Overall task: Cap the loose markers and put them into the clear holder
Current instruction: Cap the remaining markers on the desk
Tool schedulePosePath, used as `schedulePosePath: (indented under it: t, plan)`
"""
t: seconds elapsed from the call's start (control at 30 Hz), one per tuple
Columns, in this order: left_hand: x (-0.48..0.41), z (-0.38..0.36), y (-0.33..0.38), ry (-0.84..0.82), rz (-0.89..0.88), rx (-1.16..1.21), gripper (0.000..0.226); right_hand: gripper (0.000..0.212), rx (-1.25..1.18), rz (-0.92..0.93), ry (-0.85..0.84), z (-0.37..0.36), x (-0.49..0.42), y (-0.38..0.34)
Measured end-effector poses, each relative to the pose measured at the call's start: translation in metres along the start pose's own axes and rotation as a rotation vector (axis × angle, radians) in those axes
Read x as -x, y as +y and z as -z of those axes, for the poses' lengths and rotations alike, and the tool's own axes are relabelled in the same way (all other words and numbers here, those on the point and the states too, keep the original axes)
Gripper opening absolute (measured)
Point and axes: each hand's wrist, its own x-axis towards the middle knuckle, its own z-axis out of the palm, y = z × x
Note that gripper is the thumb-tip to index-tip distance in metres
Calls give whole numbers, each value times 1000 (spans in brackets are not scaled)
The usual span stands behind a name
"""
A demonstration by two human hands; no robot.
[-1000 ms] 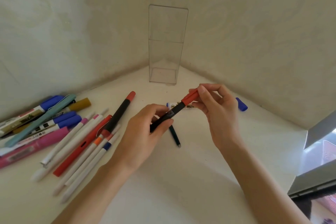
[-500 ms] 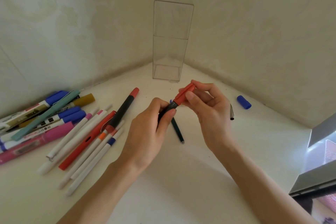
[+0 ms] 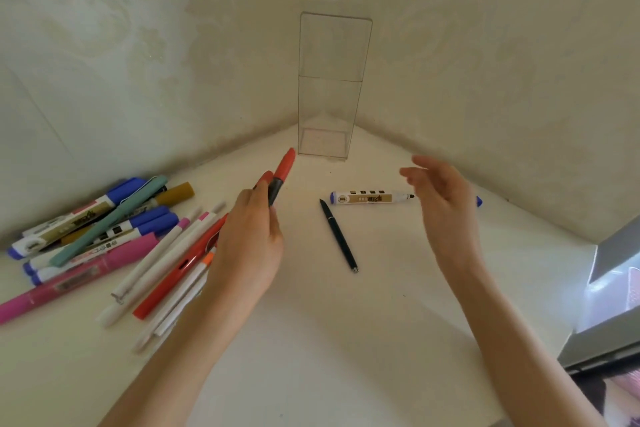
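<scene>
The fingers (image 3: 258, 199) of the left hand (image 3: 247, 243) are curled round the black barrel of a black marker with a red cap (image 3: 278, 177), gripping it low on the body so that the capped end slants up and away, toward the base of the tall clear plastic holder (image 3: 329, 87). That holder stands upright in the far corner of the white tabletop (image 3: 311, 340), where the two pale patterned walls meet, and the red cap is near its foot but not touching it. Just beside the held marker, a second red tip (image 3: 266, 177) peeks out from behind the left hand; what it belongs to is hidden. The right hand (image 3: 446, 215) hovers above the table with its fingers (image 3: 429, 166) loosely spread and slightly bent, holding nothing; it is blurred. Below and to the left of it lies a white marker with a blue end and an uncapped dark tip (image 3: 367, 198), flat on the table, its tip pointing at the right hand. A small blue cap (image 3: 479, 201) shows at the hand's far edge, mostly covered by it. Near the white marker's blue end, a slim black pen (image 3: 339, 236) lies at a slant between the two hands. On the left, a loose pile of markers and pens (image 3: 104, 239) lies on the table: white ones with blue caps, a teal pen, a gold-capped one, a pink highlighter, a red pen and several thin white ones. Some of the thin ones run under the left wrist.
</scene>
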Motion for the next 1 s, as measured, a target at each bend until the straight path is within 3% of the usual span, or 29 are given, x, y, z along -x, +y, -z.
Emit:
schedulePosePath:
  t: [0.1,0.4,0.53,0.63,0.77,1.0]
  plan:
    - [9,2,-1,-48,-38,-128,52,24,10,-43,64,12,-8,9]
    - [20,-10,0,-125,-96,-485,27,21,293,-136,75,65,-34,14]
    - [17,-13,19,-44,-170,-456,17,2,472,-135,1,69,-36,20]
    - [8,-23,43,-102,-84,-401,44,16,740,-132,-105,54,-32,24]
    - [-1,-49,55,-146,-42,-542,55,19,920,-120,-150,39,-31,25]
    - [0,-48,48,-92,10,-467,28,22,1043,-137,-169,35,-32,21]
